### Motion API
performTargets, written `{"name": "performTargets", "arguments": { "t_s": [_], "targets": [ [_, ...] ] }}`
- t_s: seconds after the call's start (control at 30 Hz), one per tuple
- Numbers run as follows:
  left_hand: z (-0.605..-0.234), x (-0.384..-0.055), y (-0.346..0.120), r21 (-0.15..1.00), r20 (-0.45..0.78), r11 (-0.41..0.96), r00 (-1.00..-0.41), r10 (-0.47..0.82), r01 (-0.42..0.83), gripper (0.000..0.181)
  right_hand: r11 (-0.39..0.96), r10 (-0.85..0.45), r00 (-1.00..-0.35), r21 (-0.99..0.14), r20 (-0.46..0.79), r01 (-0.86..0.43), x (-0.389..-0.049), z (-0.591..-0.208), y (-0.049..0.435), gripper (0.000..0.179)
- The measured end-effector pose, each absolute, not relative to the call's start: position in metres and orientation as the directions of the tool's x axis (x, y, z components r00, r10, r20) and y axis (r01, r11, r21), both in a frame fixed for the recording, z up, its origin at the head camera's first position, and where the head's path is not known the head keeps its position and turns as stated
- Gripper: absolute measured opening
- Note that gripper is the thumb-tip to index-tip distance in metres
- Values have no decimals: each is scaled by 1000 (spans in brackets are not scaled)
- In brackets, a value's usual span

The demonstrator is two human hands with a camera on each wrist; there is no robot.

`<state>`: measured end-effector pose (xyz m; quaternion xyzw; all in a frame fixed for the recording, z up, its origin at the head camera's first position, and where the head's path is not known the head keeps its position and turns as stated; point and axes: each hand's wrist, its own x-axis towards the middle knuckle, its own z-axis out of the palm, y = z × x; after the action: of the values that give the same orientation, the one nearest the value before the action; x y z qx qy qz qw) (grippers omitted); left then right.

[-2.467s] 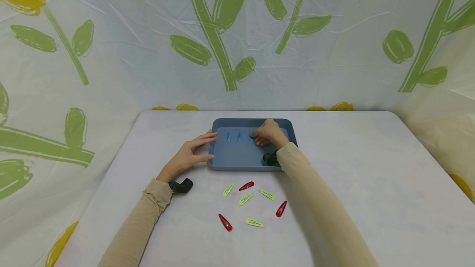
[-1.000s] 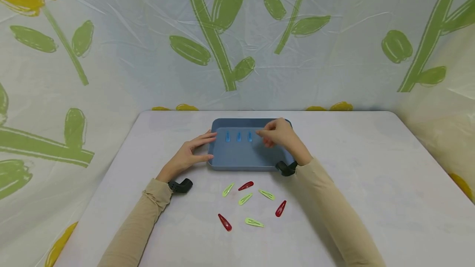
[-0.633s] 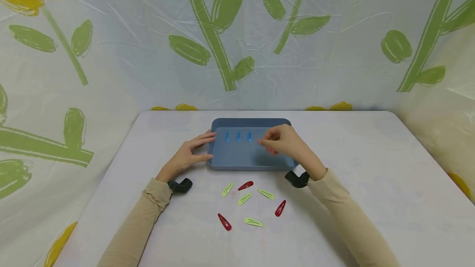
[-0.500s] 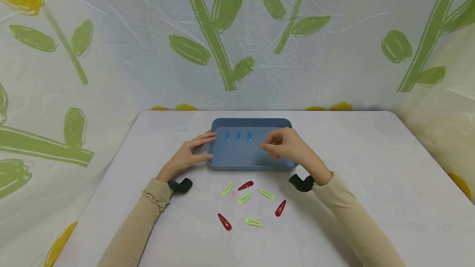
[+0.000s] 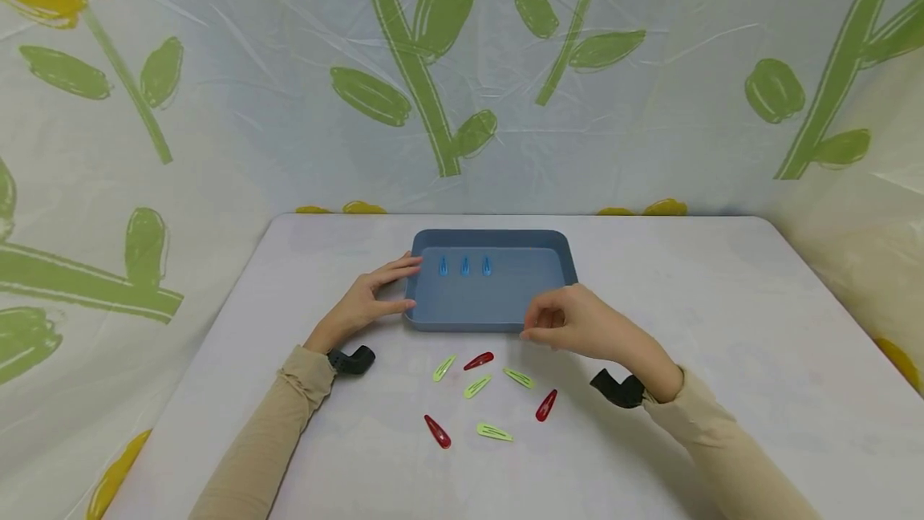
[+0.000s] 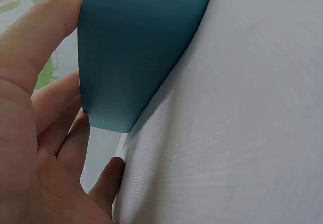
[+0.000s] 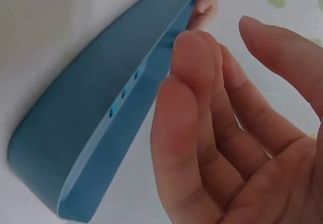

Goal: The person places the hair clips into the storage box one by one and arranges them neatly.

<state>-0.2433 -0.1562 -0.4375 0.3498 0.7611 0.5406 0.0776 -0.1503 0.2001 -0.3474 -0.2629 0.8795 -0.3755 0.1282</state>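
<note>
My left hand rests at the left end of the blue-grey tray, fingers spread and touching its wall. In the left wrist view those fingertips lie against the tray's side. Three blue snap hair clips lie in a row inside the tray, toward its back left. My right hand is over the tray's front right corner, fingers loosely bent. The right wrist view shows nothing between its thumb and fingertips.
On the white table in front of the tray lie three red hair clips and several yellow-green ones, scattered at different angles. A flower-patterned sheet hangs behind the table.
My right hand has let go of the third blue hair clip, which now lies in the row, and has moved toward me and to the right. My left hand has stayed put.
</note>
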Motion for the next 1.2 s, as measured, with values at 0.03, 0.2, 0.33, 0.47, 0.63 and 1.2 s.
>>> {"name": "performTargets", "arguments": {
  "t_s": [0.03, 0.2, 0.33, 0.47, 0.63, 1.2],
  "targets": [
    [-436, -243, -156, 875, 263, 171, -741, 617, 453, 61, 582, -569, -822, -723, -34, -373, -148, -348, 201, 5],
    [-436, -243, -156, 873, 275, 161, -738, 616, 460, 61, 623, -590, -806, -657, -39, -425, -136, -355, 205, 11],
    [-438, -244, -157, 871, 280, 158, -735, 617, 465, 61, 723, -548, -830, -559, -105, -406, -126, -363, 206, 26],
    [-438, -244, -158, 872, 275, 163, -738, 616, 461, 61, 832, -442, -869, -463, -221, -305, -115, -372, 202, 42],
    [-438, -243, -158, 881, 256, 169, -746, 615, 442, 62, 910, -305, -903, -373, -301, -183, -107, -383, 196, 47],
    [-437, -244, -156, 875, 263, 173, -743, 615, 453, 61, 928, -242, -912, -355, -331, -117, -105, -386, 192, 38]
  ]
}}
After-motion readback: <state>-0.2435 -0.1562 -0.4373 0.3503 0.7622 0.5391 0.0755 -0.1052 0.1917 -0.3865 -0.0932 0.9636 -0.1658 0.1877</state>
